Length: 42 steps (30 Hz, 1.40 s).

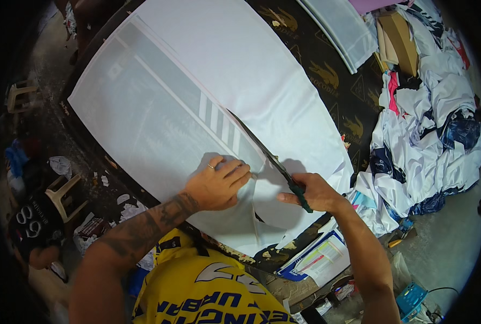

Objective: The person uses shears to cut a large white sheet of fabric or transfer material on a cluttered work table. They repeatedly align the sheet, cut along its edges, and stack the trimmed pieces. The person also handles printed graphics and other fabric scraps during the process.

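Note:
A large white sheet of fabric, with a pale grey printed panel and stripes on its left part, covers most of the table. My right hand grips scissors by their dark green handles. Their long blades point away and to the left, lying along the edge of the grey panel beside the white stripes. My left hand, a ring on one finger, rests on the fabric left of the scissors with its fingers spread. Between my hands a cut in the fabric opens onto a dark gap near the table's front.
The dark table top shows at the right. A folded grey printed piece lies at its far edge. A heap of white and navy cloth and a brown cardboard piece stand right. Papers lie near my right forearm; a person is at left.

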### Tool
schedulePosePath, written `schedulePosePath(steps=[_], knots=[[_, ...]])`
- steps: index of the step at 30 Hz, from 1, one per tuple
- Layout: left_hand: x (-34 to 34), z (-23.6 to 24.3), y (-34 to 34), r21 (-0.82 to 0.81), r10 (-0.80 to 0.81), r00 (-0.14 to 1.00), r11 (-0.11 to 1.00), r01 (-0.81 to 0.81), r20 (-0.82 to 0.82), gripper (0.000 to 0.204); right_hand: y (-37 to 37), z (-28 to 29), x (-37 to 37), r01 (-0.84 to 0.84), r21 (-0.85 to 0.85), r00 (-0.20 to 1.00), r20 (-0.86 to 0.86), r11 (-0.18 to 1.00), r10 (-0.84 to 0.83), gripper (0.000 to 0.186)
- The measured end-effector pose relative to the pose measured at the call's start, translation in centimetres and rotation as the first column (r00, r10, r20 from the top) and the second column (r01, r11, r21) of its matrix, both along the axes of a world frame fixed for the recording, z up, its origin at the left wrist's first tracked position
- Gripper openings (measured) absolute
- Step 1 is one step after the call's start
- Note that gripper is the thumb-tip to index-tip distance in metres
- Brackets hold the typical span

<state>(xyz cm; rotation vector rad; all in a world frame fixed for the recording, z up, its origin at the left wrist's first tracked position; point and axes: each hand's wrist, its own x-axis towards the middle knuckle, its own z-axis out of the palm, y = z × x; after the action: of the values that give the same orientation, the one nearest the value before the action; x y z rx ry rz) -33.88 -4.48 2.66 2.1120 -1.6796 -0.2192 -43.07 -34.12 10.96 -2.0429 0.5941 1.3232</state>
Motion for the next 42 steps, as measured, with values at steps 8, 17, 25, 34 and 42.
schedulePosePath(steps=[8,17,25,34,42], knots=[[0.0,-0.3,0.2,0.001,-0.004,0.995,1.000,0.004,-0.097,0.061,1.8,1.7,4.6,0.010,0.049,1.000,0.025,0.999,-0.011,0.070],[0.2,-0.8,0.7,-0.014,-0.052,0.985,0.999,0.050,-0.166,0.061,3.2,-0.5,9.4,0.064,0.096,0.995,0.076,0.993,-0.071,0.065],[0.7,-0.6,0.8,-0.020,-0.059,0.955,0.998,0.055,-0.290,0.058,5.2,0.0,13.9,0.058,0.063,0.997,0.045,0.996,-0.061,0.065],[2.1,0.3,0.9,-0.029,-0.027,0.870,0.999,0.015,-0.492,0.052,7.1,-0.5,19.2,0.030,0.019,0.999,-0.044,0.999,-0.029,0.069],[2.8,0.5,1.4,-0.045,-0.089,0.852,0.996,0.077,-0.515,0.048,9.2,-0.3,24.7,-0.088,0.012,0.996,-0.008,0.996,0.088,0.069]])
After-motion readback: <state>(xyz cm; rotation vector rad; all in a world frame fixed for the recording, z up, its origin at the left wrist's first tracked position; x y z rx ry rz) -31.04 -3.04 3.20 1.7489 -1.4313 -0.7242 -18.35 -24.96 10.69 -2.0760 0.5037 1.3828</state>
